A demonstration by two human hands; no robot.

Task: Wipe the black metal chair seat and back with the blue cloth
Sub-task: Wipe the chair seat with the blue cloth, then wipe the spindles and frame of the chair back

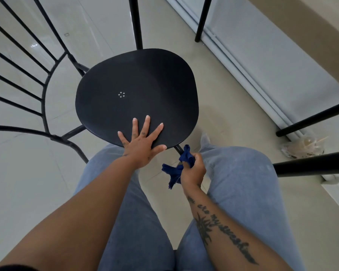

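The black metal chair seat (145, 83) fills the middle of the head view, rounded, with a small ring of holes near its centre. Its back of thin black bars (27, 61) fans out at the left. My left hand (140, 142) lies flat with fingers spread on the near edge of the seat. My right hand (193, 170) grips the bunched blue cloth (177, 169) just below and right of the seat's near edge, next to a chair leg. The cloth hangs off the seat, not touching its top.
Black legs of other furniture (313, 118) stand at the right and top, along a grey sliding-door track (243, 61). A plastic cup with a straw in a bag (305, 146) sits on the pale tiled floor at the right. My knees in blue jeans are below the seat.
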